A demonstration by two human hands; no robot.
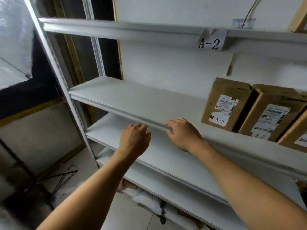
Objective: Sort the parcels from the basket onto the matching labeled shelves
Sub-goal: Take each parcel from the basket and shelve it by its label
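Observation:
A white metal rack fills the view. A paper label reading A-2 hangs from the upper shelf's edge. On the shelf below stand brown cardboard parcels at the right: one parcel and a second, each with a small A-2 sticker, and a third cut off by the frame edge. My left hand hovers in front of the shelf's front lip, fingers loosely curled, holding nothing. My right hand rests on that lip, left of the parcels, also without anything in it. The basket is out of view.
Another white shelf lies under my hands, with white bags on a lower level near the floor. A rack upright runs down the left. A black wire stand sits on the floor at the left. A box corner shows top right.

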